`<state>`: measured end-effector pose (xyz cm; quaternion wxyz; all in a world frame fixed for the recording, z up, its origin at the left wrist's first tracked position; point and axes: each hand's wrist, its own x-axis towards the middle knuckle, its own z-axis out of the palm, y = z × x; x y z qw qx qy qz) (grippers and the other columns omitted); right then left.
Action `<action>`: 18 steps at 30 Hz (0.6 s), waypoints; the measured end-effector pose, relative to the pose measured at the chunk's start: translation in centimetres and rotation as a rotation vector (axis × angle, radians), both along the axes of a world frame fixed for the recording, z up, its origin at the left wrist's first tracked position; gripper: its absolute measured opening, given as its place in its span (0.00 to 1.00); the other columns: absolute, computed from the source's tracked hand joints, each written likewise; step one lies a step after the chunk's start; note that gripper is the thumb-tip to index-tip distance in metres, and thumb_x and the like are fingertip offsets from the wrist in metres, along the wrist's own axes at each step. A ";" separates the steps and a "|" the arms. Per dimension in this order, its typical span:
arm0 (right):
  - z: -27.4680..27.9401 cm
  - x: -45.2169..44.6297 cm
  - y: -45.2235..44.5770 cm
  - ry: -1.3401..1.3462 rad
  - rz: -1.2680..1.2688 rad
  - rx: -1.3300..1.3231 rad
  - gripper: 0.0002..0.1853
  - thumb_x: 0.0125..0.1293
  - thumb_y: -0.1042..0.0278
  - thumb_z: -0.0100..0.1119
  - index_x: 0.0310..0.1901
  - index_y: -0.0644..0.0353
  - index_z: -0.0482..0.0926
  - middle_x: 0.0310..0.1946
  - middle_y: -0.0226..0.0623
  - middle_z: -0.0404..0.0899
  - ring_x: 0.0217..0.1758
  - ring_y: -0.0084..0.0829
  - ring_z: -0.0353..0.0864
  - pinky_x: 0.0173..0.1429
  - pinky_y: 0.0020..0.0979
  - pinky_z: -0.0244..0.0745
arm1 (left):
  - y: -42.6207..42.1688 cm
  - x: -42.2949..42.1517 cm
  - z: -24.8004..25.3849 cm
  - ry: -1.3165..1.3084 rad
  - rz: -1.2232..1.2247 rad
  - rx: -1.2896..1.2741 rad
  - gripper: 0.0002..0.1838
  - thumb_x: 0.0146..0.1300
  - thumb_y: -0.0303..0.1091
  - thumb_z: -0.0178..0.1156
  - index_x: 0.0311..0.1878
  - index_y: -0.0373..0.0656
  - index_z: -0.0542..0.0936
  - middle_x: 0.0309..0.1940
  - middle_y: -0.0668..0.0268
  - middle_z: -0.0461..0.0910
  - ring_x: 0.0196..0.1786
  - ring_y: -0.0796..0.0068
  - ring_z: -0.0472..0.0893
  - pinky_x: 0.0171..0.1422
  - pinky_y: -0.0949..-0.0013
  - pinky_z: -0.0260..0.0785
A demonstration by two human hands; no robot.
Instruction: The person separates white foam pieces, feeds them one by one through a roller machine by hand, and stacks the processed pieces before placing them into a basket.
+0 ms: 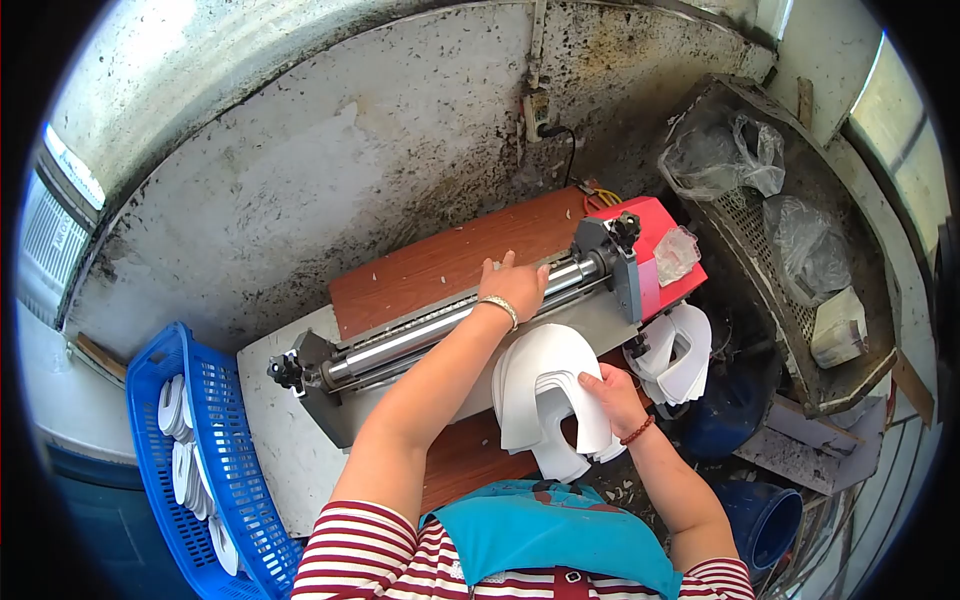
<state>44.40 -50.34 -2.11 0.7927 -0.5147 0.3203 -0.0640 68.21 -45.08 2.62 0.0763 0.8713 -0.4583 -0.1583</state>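
Note:
My right hand (616, 402) grips a fanned stack of white U-shaped pieces (523, 373) by its right edge, thumb on top. The stack hangs in front of the roller machine, over its near edge. My left hand (513, 286) reaches across the shiny metal roller (430, 332), palm down with fingers apart; nothing shows in it. Whether its fingertips touch the board behind the roller, I cannot tell. Black knobs top both end brackets of the machine, and a red housing (655, 240) sits at its right end.
A blue basket (225, 440) at the left holds several white pieces. More white U-shaped pieces (682, 365) hang right of the machine. A reddish-brown board (440, 265) lies behind the roller. Right: a dirty trough (790, 330) with plastic bags, and a blue bucket (775, 530).

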 end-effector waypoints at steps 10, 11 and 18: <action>1.3 1.8 -0.2 0.063 0.106 -0.062 0.12 0.65 0.66 0.57 0.41 0.69 0.76 0.33 0.35 0.81 0.31 0.20 0.78 0.35 0.24 0.75 | 5.5 2.3 0.0 0.103 0.081 0.059 0.32 0.71 0.53 0.24 0.58 0.46 0.74 0.61 0.59 0.70 0.72 0.54 0.54 0.72 0.44 0.44; 1.4 2.1 -0.3 0.120 0.142 -0.097 0.12 0.65 0.65 0.57 0.39 0.69 0.77 0.32 0.35 0.81 0.30 0.20 0.78 0.33 0.24 0.75 | 5.9 2.3 0.3 0.134 0.086 0.070 0.32 0.71 0.53 0.24 0.58 0.46 0.74 0.62 0.59 0.70 0.72 0.53 0.54 0.73 0.44 0.44; 0.9 5.7 -1.0 0.216 0.151 -0.147 0.16 0.66 0.59 0.56 0.33 0.67 0.80 0.27 0.33 0.81 0.26 0.19 0.77 0.31 0.24 0.73 | 5.9 3.6 0.4 0.299 0.096 0.143 0.36 0.68 0.61 0.24 0.61 0.48 0.72 0.62 0.56 0.69 0.69 0.52 0.61 0.72 0.48 0.46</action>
